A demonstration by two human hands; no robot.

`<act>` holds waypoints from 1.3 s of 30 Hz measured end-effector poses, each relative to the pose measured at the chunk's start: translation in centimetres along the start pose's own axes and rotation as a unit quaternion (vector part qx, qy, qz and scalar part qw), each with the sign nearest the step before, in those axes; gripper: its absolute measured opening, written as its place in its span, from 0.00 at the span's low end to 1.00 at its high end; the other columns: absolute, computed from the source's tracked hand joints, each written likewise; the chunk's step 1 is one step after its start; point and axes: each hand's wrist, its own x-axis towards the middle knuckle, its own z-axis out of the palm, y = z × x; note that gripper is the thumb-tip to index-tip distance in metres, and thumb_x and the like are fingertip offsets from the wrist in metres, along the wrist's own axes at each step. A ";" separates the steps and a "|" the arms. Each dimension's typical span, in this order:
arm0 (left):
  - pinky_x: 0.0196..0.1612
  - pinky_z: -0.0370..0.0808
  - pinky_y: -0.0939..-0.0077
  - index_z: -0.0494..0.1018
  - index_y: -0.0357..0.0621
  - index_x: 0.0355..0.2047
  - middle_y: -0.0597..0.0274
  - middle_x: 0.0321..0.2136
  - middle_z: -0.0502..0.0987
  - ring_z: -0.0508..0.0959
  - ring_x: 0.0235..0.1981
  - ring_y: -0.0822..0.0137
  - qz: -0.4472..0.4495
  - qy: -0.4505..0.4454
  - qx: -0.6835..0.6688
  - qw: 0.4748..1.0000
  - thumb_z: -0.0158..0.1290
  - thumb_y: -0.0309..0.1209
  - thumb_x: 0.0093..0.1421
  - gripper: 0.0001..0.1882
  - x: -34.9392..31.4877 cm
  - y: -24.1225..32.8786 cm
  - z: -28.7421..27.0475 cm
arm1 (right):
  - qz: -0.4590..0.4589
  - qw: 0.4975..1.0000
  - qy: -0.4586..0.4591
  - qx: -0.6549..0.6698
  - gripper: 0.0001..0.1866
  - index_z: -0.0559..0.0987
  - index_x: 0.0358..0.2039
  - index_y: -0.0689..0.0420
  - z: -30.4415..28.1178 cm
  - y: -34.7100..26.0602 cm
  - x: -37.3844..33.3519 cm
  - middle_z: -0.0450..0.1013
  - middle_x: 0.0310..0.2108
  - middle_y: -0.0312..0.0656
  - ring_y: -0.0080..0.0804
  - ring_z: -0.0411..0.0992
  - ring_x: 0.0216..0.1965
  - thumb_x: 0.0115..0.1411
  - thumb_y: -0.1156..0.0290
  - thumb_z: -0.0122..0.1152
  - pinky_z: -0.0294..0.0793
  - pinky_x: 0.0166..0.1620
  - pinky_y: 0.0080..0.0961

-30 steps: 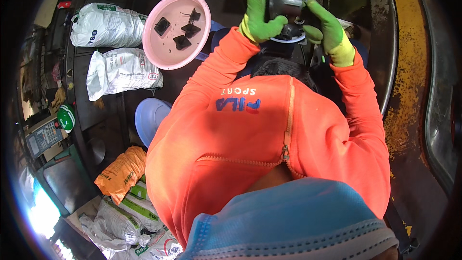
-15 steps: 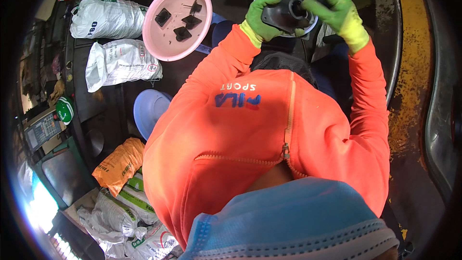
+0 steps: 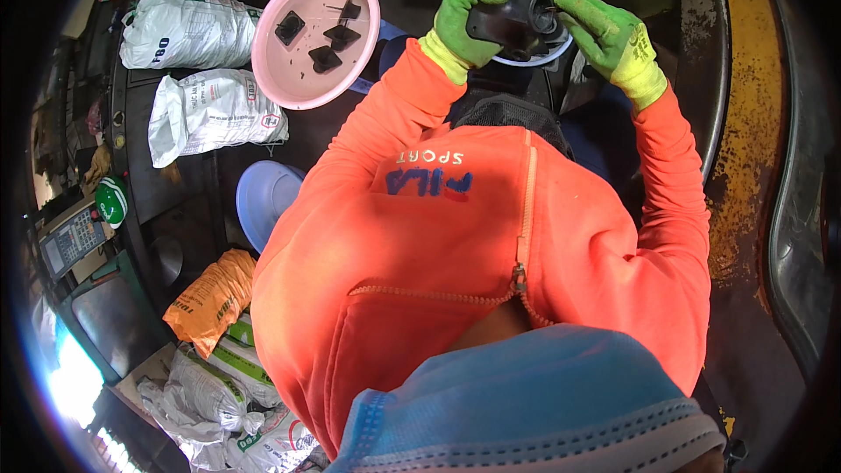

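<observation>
The left hand (image 3: 469,22), in a green glove with a yellow cuff, holds a black part (image 3: 512,13) at the far side of the scene, its fingers curved over the part's left side. The part has a squarish body and a round opening turned toward the right. The right hand (image 3: 609,35), gloved alike, has its fingers drawn close together with their tips at that opening; whether they pinch anything small I cannot tell. A pale bowl (image 3: 556,51) with a bluish rim shows behind and below the part; whether the two touch is hidden.

To the left of the hands and well apart from the part stands a pink basin (image 3: 307,4), with four small dark pieces (image 3: 342,37) lying apart inside it, some with thin stems. Left of the basin are two white sacks, the farther one (image 3: 188,28) just beside its rim and the nearer one (image 3: 217,114) below it. Nearer still sits a light blue basin (image 3: 265,203), partly covered by the orange jacket (image 3: 438,245). At the near left an orange sack (image 3: 210,300) lies by more white sacks (image 3: 206,394), and a keypad panel (image 3: 74,241) shows beside a green rounded object (image 3: 111,202)
</observation>
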 end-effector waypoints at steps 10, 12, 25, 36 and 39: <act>0.58 0.71 0.60 0.68 0.39 0.53 0.48 0.51 0.74 0.75 0.53 0.55 0.423 -0.174 0.476 0.751 0.60 0.25 0.49 0.29 0.7 -0.5 -6.2 | 0.046 0.996 0.020 0.069 0.15 0.77 0.50 0.61 1.7 -1.2 -0.7 0.78 0.42 0.46 0.38 0.78 0.43 0.63 0.73 0.59 0.77 0.44 0.27; 0.57 0.71 0.61 0.71 0.39 0.49 0.47 0.51 0.74 0.75 0.53 0.56 0.403 -0.170 0.436 0.786 0.64 0.25 0.49 0.25 0.4 -0.6 -6.6 | 0.092 0.988 0.017 0.120 0.16 0.77 0.50 0.61 2.3 -1.3 -1.0 0.78 0.43 0.46 0.39 0.78 0.43 0.63 0.71 0.59 0.77 0.44 0.28; 0.62 0.66 0.64 0.58 0.39 0.65 0.54 0.59 0.68 0.70 0.59 0.57 0.176 -0.089 0.082 0.977 0.63 0.26 0.46 0.45 0.0 1.4 2.3 | 0.293 0.884 0.049 0.362 0.18 0.75 0.52 0.63 3.8 -3.8 -0.9 0.78 0.39 0.40 0.24 0.74 0.41 0.67 0.66 0.54 0.73 0.45 0.22; 0.62 0.65 0.67 0.56 0.34 0.65 0.54 0.61 0.65 0.68 0.59 0.61 0.317 -0.070 0.292 0.900 0.67 0.37 0.48 0.48 0.3 1.1 1.6 | 0.182 0.915 0.023 0.359 0.12 0.72 0.48 0.67 3.5 -4.9 -1.3 0.72 0.41 0.47 0.33 0.73 0.36 0.63 0.83 0.52 0.74 0.36 0.23; 0.63 0.63 0.64 0.56 0.34 0.66 0.51 0.63 0.63 0.67 0.60 0.58 0.331 -0.098 0.347 0.872 0.67 0.37 0.48 0.48 0.5 1.4 1.0 | 0.247 0.863 0.001 0.441 0.11 0.72 0.46 0.67 2.2 -6.0 -1.1 0.71 0.37 0.46 0.31 0.71 0.32 0.63 0.85 0.51 0.71 0.30 0.22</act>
